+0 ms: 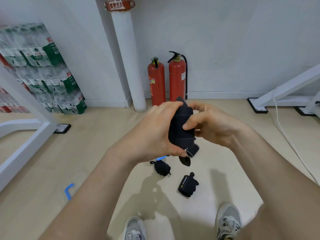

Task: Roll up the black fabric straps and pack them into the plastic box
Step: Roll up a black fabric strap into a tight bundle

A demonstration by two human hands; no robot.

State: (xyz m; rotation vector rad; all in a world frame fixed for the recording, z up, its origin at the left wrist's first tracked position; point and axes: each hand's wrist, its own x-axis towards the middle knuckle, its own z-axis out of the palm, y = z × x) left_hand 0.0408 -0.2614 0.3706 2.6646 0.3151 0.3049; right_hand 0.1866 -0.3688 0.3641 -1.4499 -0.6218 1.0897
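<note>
Centre frame, both hands hold one black strap (pixel 180 129), nearly rolled, with its long axis running top to bottom. The left hand (pixel 155 132) curls round it from the left. The right hand (pixel 213 125) pinches it from the right, thumb on the front. A loose tail (pixel 185 161) hangs below. On the floor (pixel 97 153) beneath lie a finished roll (pixel 161 168) and a second roll (pixel 187 186). No plastic box shows.

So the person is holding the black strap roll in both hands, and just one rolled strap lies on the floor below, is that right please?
Not quite: the head view shows two on the floor, a plain rolled strap and a labelled rolled strap. The left hand and right hand do both hold the black strap roll.
</note>
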